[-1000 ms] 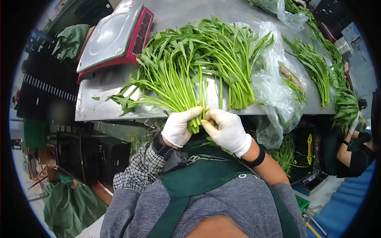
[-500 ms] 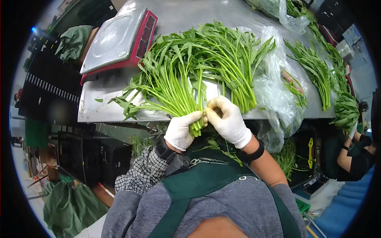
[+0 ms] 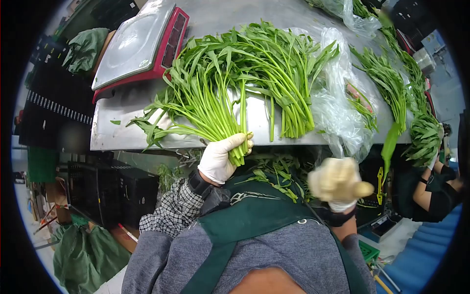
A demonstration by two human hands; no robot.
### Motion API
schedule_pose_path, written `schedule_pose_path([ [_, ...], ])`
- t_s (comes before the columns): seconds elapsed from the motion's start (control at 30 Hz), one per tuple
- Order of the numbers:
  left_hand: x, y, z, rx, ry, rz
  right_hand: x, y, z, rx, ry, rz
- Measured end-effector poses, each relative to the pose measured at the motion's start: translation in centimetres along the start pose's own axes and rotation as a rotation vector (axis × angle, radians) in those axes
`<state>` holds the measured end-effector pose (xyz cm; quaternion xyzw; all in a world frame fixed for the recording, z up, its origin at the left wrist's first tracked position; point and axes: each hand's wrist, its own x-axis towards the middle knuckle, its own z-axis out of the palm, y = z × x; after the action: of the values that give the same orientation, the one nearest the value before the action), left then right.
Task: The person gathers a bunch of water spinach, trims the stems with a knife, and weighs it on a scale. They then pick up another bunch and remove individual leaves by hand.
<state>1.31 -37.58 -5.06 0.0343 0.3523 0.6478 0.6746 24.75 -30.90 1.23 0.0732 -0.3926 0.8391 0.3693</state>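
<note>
Leafy green stems are pinched by the left hand; whether the blurred right hand is spread can't be told.

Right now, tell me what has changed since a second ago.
The right hand has left the bunch of greens and swung off to the right, near the plastic bag, blurred. A long leaf now shows to its right. The left hand still grips the bunch; the scale stays put.

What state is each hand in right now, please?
Left hand: closed, holding green stems.
Right hand: too blurred to tell whether open or closed.
</note>
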Motion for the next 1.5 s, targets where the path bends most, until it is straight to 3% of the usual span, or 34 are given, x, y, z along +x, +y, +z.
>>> schedule_pose_path([
  [0.03, -0.1, 0.0, 0.0, 0.006, 0.008, 0.004, 0.3, 0.4, 1.1, -0.266, 0.194, 0.222],
  [0.07, -0.3, 0.1, -0.3, 0.016, 0.013, 0.009, 1.9, 1.7, 0.9, -0.682, 0.125, 0.282],
  [0.1, -0.3, 0.1, -0.6, 0.002, -0.01, 0.004, 2.7, 3.8, 0.2, -1.012, 0.087, 0.177],
  [0.13, -0.3, 0.2, -0.8, -0.009, -0.037, 0.001, 3.9, 4.9, 0.8, -1.09, 0.158, 0.236],
  [0.17, -0.3, 0.0, -0.6, -0.03, -0.001, 0.03, 5.2, 6.2, 0.9, -1.222, 0.21, 0.143],
  [0.23, -0.7, 0.2, 0.0, -0.018, -0.022, 0.039, 6.3, 8.1, -0.8, -1.351, 0.2, 0.142],
  [0.27, -0.7, 0.1, -0.2, -0.017, -0.019, 0.042, 6.7, 8.4, -1.2, -1.501, 0.099, 0.03],
  [0.43, 0.0, -0.2, -1.3, -0.015, -0.063, 0.045, 7.2, 8.7, -1.0, -1.676, 0.057, -0.101],
  [0.63, 0.4, -0.7, -1.3, -0.049, -0.076, 0.032, 6.9, 8.3, -0.8, -1.775, 0.019, -0.095],
  [0.9, 0.0, -0.6, -1.2, -0.059, -0.038, 0.029, 7.0, 8.7, -0.6, -1.754, 0.033, -0.149],
  [1.03, 0.3, -0.7, -1.7, -0.068, -0.12, 0.024, 6.2, 9.0, -0.6, -1.614, 0.13, -0.14],
  [1.17, 0.1, -0.3, -0.9, -0.075, -0.03, 0.055, 6.2, 8.6, -0.1, -1.646, 0.021, -0.135],
  [1.23, 0.2, -0.1, -1.5, -0.091, -0.135, 0.04, 6.0, 8.3, -0.1, -1.336, 0.164, -0.037],
  [1.37, -0.2, 0.2, -1.5, -0.117, -0.129, 0.009, 6.2, 7.9, -1.3, -0.753, 0.413, 0.289],
  [1.43, -0.6, 0.4, -1.3, -0.152, -0.137, 0.002, 6.7, 8.7, -2.4, -0.869, 0.294, 0.332],
  [1.5, -1.2, 0.8, -0.6, -0.173, -0.152, -0.023, 7.7, 9.8, -2.9, -0.378, 0.474, 0.471],
])
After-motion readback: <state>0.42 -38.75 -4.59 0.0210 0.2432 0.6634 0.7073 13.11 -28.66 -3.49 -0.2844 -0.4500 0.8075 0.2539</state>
